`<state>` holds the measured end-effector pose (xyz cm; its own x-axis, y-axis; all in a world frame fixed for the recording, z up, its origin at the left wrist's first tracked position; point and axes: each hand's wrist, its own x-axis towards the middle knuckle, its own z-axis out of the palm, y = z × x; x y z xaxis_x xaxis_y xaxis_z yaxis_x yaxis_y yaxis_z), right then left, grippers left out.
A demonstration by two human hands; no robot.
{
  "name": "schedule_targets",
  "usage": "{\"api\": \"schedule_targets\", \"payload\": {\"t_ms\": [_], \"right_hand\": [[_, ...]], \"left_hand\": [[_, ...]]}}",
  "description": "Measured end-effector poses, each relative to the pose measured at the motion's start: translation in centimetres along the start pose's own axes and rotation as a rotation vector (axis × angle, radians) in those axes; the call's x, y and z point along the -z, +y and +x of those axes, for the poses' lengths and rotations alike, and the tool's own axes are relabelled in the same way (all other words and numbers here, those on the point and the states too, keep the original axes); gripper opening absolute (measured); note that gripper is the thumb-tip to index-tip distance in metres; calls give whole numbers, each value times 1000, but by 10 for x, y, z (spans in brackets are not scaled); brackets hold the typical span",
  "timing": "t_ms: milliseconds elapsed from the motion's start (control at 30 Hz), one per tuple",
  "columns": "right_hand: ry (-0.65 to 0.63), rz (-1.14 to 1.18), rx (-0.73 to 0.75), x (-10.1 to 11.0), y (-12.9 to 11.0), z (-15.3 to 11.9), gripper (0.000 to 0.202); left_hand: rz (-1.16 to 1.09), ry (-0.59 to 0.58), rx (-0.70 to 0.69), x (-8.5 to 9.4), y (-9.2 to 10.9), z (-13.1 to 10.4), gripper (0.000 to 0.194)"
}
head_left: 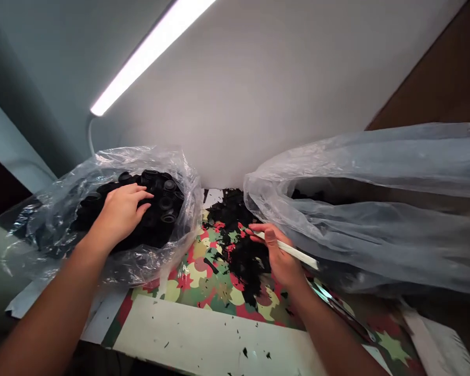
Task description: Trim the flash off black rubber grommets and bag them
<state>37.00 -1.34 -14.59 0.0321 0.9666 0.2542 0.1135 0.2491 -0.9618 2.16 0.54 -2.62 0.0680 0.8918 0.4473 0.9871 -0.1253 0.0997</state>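
Note:
My left hand [124, 211] reaches over black ribbed rubber parts [166, 203] heaped in a clear plastic bag [188, 183]. Its thumb stands apart from the loosely bent fingers, and I see nothing held between them. A slim white stick-like tool [297, 254] lies across my right hand [280, 253], gripped between thumb and fingers; its tip end is too small to make out. Below and beside the right fingers, black rubber scraps [246, 263] are piled on the patterned table cover [198, 277].
A second large clear bag [356, 219] opens toward the middle from the right. Near my right forearm lies a shiny metal tool, perhaps scissors [344, 308]. A lit lamp bar [152, 55] hangs above, and a pale strip [203, 329] runs along the front edge.

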Motion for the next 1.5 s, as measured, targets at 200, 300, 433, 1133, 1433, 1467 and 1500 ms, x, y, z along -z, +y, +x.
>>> {"api": "schedule_targets", "payload": {"t_ms": [200,300,433,1133,1433,1467,1500], "right_hand": [[2,35,52,7,-1,3,58],[5,-7,84,9,-2,5,48],[60,-78,105,9,-4,5,30],[-41,-154,176,-9,-17,-7,29],[148,-60,170,-6,-18,-12,57],[116,-54,168,-7,-18,-14,49],[82,-56,172,-8,-19,-15,39]], "left_hand": [[25,49,-21,-7,11,2,22],[-20,79,-61,-4,30,2,22],[-266,-64,-273,-29,89,-13,17],[-1606,-486,523,-84,146,-44,40],[-1962,-484,997,-80,154,-54,10],[-1971,-482,993,-81,155,-55,11],[-1979,-488,985,-81,155,-55,10]]}}
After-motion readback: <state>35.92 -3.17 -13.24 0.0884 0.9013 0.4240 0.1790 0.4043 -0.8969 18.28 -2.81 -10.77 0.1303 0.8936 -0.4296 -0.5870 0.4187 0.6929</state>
